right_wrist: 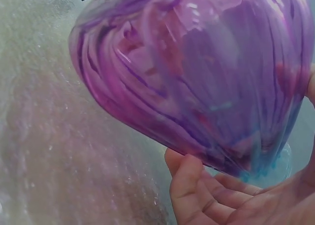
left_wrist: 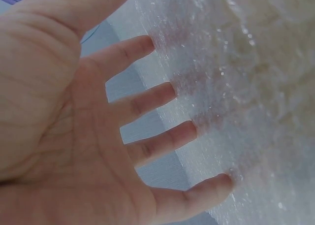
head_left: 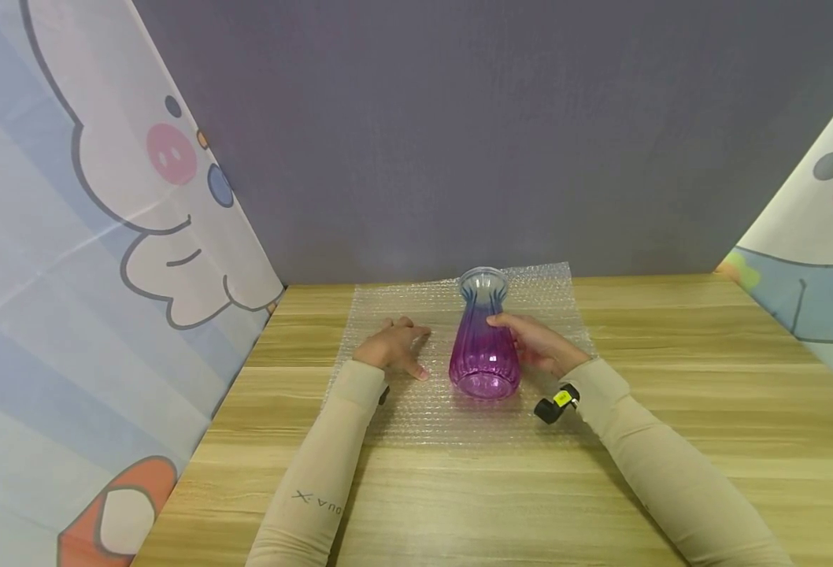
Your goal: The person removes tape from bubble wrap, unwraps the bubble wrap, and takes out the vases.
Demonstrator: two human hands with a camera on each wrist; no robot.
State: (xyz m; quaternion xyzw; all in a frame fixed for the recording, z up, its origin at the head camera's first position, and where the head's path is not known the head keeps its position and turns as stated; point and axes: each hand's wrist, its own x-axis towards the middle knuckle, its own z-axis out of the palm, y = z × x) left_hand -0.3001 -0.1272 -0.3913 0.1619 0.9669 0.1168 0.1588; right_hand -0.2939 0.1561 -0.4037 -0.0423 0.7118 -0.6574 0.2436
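Observation:
A ribbed glass vase [head_left: 484, 346], clear blue at its flared mouth and purple-pink at its base, is over a sheet of bubble wrap [head_left: 416, 421]. Its mouth points to the back, its base to the front. My right hand [head_left: 540, 345] grips it from the right, thumb on top at mid-body. In the right wrist view, the curled fingers [right_wrist: 187, 183] hold the vase [right_wrist: 197, 82] near its narrow part. Left of it, my left hand [head_left: 391, 346] is spread low over the wrap. The left wrist view has those fingertips [left_wrist: 184, 131] against the bubble wrap [left_wrist: 246, 87].
The wood-grain table [head_left: 707, 409] extends to both sides and in front of the wrap. A grey wall [head_left: 445, 142] rises right behind its back edge. Cartoon-printed cloths hang at the left [head_left: 105, 260] and right [head_left: 827, 244].

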